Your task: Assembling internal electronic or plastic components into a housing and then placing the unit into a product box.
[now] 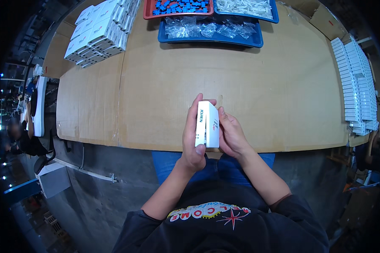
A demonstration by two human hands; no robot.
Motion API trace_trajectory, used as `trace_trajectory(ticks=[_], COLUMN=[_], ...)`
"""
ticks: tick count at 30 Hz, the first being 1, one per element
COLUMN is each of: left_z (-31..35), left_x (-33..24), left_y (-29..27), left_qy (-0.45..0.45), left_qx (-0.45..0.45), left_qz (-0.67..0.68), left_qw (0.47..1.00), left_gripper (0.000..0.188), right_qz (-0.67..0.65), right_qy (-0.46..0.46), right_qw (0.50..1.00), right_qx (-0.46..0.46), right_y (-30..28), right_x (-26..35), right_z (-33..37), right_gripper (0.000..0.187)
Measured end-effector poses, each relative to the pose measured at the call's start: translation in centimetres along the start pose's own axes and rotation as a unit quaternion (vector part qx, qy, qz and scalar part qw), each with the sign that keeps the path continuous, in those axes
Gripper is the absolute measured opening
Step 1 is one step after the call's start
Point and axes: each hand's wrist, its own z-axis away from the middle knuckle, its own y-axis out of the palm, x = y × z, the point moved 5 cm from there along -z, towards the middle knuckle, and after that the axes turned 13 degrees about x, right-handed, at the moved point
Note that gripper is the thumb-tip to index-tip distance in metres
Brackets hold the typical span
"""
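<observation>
Near the table's front edge, I hold a small white carton (pixel 213 126) between my hands. It stands tilted, with a narrow dark gap running lengthwise between its lid part and its side. My left hand (pixel 191 139) wraps round its left side, the thumb at the near end and fingertips at the far end. Against the right side rests my right hand (pixel 234 134), its thumb by the carton's edge and its other fingers partly hidden behind the carton. What lies inside the carton is hidden.
Stacked white boxes (pixel 98 31) stand at the far left, and tall rows of white cartons (pixel 354 84) at the right edge. At the back are a red tray (pixel 179 17) of blue pieces, a blue tray (pixel 275 16) of white pieces and another blue tray (pixel 211 42) of clear plastic bags.
</observation>
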Motion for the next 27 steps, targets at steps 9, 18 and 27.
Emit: trace_trajectory(ticks=[9,18,27], left_z=[0.0,0.6,1.3], left_x=[1.7,2.3,2.1], left_y=[-1.2,-1.6,-2.0], left_qy=[0.134,0.059,0.106], left_qx=[0.012,-0.089,-0.126], left_qz=[-0.266,-0.228,-0.185], left_qw=[0.955,0.968,0.969], left_gripper=[0.103,0.106,0.089], right_qz=[0.201,0.253,0.427], right_qy=[-0.04,-0.046,-0.124], right_qw=[0.977,0.966,0.895], right_qx=[-0.065,-0.029,-0.016], right_y=[4.1,5.8,5.9], right_x=[1.7,0.5,0.6], right_z=[1.2,1.6,2.0], right_gripper=[0.049,0.053,0.049])
